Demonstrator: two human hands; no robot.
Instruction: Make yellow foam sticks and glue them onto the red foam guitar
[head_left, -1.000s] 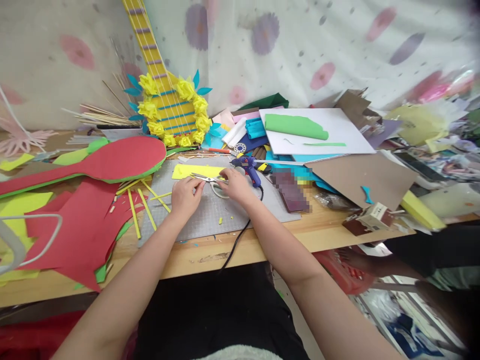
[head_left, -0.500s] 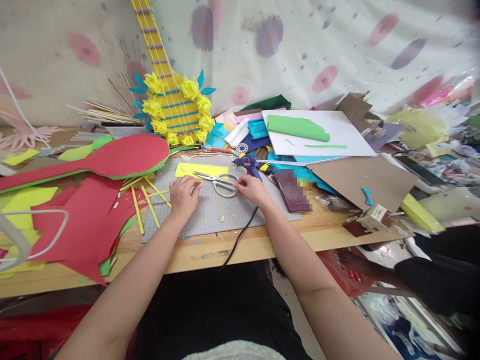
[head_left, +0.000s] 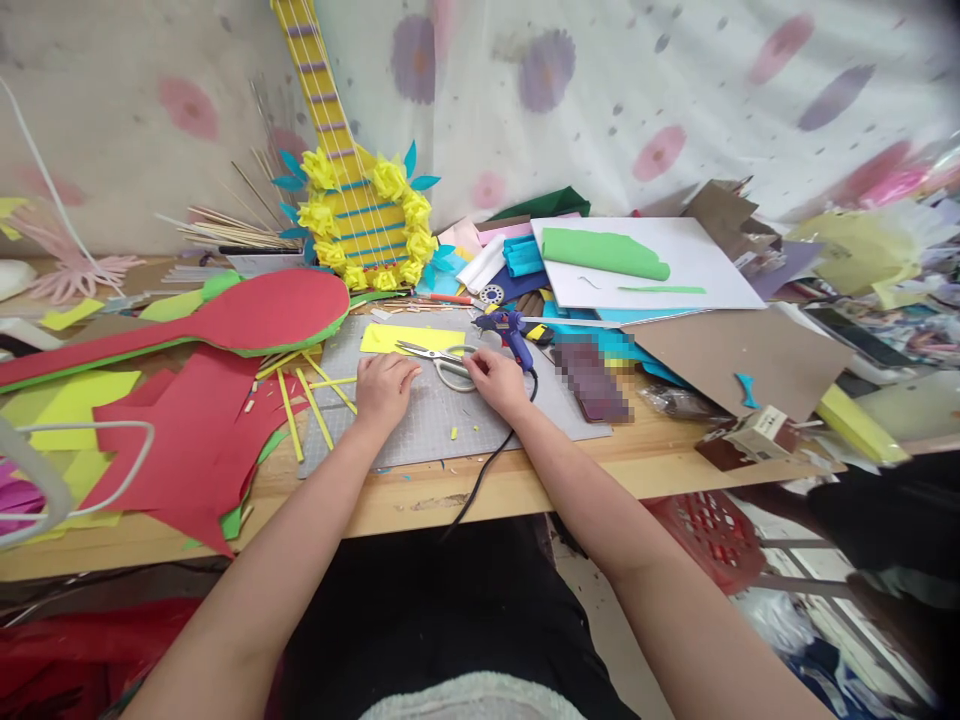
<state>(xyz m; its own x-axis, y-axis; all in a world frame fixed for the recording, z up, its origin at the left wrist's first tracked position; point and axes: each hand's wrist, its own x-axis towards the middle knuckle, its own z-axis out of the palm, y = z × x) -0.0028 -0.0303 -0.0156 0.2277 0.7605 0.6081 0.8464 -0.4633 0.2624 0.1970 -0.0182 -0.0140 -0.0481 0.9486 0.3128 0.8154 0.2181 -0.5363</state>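
My left hand (head_left: pixel 386 390) is closed over the cutting mat (head_left: pixel 435 435), pinching a thin yellow paper strip (head_left: pixel 335 382) whose end sticks out to the left. My right hand (head_left: pixel 496 382) has its fingertips pinched together just above the handles of the scissors (head_left: pixel 450 368); what they hold, if anything, is too small to make out. The scissors lie on the mat with blades across a yellow sheet (head_left: pixel 382 338). More yellow strips (head_left: pixel 289 415) lie left of my left hand. Behind my right hand rests a blue glue gun (head_left: pixel 508 328).
A yellow flower-trimmed paper guitar (head_left: pixel 360 220) leans at the back. Left lie a red paddle-shaped cutout (head_left: pixel 277 310) and red sheets (head_left: pixel 184 450). A phone (head_left: pixel 596 385), white board (head_left: pixel 637 265) and brown cardboard (head_left: pixel 739 355) sit right. The glue gun's cord (head_left: pixel 484 475) crosses the front edge.
The view has shifted slightly, so the table appears further right. Both hands stay almost in place, fingers pinched. At the lower right, another person's foot has drawn back from the red basket.
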